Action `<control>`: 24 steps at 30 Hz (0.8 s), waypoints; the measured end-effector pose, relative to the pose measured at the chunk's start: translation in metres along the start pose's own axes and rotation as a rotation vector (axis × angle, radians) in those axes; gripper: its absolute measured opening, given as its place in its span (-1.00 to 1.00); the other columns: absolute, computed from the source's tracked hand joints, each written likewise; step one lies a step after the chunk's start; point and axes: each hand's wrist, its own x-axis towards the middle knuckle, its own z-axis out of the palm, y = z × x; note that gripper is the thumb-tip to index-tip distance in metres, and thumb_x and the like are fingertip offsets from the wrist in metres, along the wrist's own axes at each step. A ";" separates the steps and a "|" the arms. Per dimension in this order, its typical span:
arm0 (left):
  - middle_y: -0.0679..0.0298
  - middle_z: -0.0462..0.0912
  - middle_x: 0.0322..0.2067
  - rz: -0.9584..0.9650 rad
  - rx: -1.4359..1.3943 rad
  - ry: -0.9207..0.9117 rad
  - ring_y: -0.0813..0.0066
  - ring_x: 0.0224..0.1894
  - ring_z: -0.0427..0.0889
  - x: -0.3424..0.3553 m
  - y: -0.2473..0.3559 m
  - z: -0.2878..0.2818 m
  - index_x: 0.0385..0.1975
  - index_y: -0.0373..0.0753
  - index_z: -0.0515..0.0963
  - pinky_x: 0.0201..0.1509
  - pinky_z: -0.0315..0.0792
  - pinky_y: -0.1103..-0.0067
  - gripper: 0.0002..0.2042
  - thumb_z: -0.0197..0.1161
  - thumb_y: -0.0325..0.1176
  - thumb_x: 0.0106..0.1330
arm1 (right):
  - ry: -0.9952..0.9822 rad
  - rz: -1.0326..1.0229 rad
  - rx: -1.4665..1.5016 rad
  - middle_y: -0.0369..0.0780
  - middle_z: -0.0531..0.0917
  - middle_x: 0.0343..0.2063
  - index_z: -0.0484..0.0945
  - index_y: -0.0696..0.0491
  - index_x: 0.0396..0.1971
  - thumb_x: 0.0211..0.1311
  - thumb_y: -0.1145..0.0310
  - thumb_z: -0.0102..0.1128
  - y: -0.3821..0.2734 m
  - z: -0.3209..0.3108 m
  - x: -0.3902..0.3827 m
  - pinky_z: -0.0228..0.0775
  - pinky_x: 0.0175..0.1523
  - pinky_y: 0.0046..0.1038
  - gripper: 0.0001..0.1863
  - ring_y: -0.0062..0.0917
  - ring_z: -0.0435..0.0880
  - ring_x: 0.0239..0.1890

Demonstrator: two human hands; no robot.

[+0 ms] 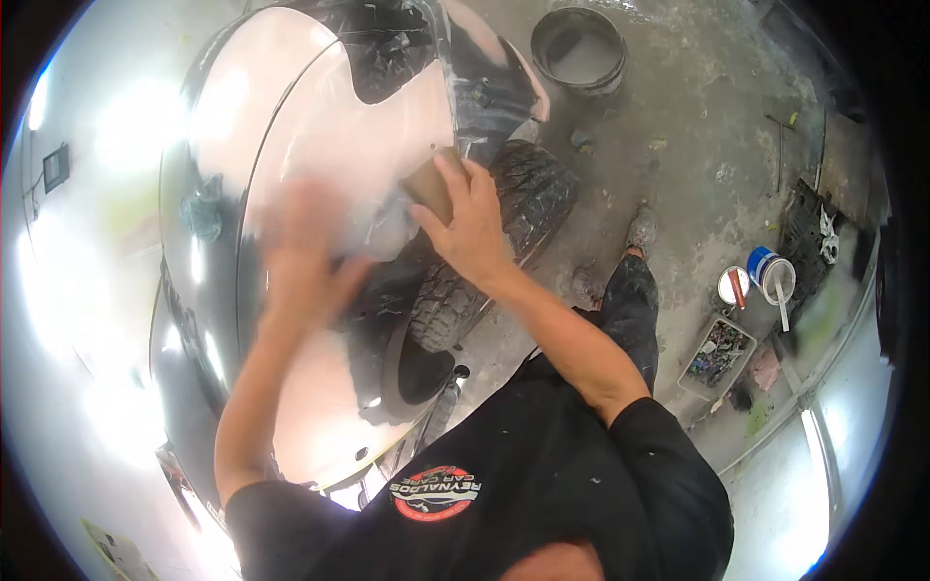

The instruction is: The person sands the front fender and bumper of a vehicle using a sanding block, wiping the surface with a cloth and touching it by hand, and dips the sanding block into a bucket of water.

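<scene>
A car's body panel (pixel 300 126), pinkish white with dark patches, curves in front of me. My right hand (pixel 472 221) grips a brown sanding block (pixel 428 191) and holds it against the panel edge above the tire (pixel 533 198). To the left, my left hand (pixel 308 237) is over the same panel, smeared by motion, so its fingers are hard to make out. A whitish wet-looking smear (pixel 383 232) lies on the panel between the two hands.
Crumpled greenish cloth (pixel 201 208) rests on the car at left. On the floor stand a dark bucket (pixel 539 44) with cloudy liquid, a blue can (pixel 762 263) with a pale stick, and a tray (pixel 741 363) of small pieces. My leg (pixel 630 295) is beside the tire.
</scene>
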 end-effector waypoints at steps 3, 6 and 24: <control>-0.10 0.41 0.44 -0.384 0.227 0.443 -0.13 0.50 0.33 0.001 -0.070 -0.030 0.45 -0.23 0.45 0.60 0.02 -0.05 -0.26 0.52 -0.05 0.32 | 0.069 -0.048 -0.106 0.17 0.42 0.22 0.40 0.07 0.45 0.28 0.05 0.49 -0.002 0.016 -0.013 0.37 0.28 0.02 -0.19 0.10 0.45 0.24; -0.03 0.54 0.31 -0.383 0.093 0.425 -0.04 0.39 0.46 -0.011 -0.126 -0.024 0.41 -0.26 0.49 0.55 0.18 0.09 -0.37 0.48 -0.12 0.41 | 0.056 -0.077 -0.176 0.21 0.45 0.16 0.39 0.07 0.44 0.34 0.03 0.41 -0.015 0.022 0.023 0.41 0.24 0.02 -0.22 0.12 0.49 0.19; 0.21 0.66 -0.19 -0.086 -0.301 0.542 0.39 -0.13 0.62 0.069 -0.099 -0.029 -0.24 -0.33 0.61 0.03 0.48 0.53 -0.77 0.59 -0.47 0.26 | 0.006 0.036 -0.131 0.24 0.59 0.00 0.54 0.15 0.32 0.27 -0.15 0.40 0.052 0.020 0.166 0.49 0.24 -0.06 -0.20 0.13 0.59 0.13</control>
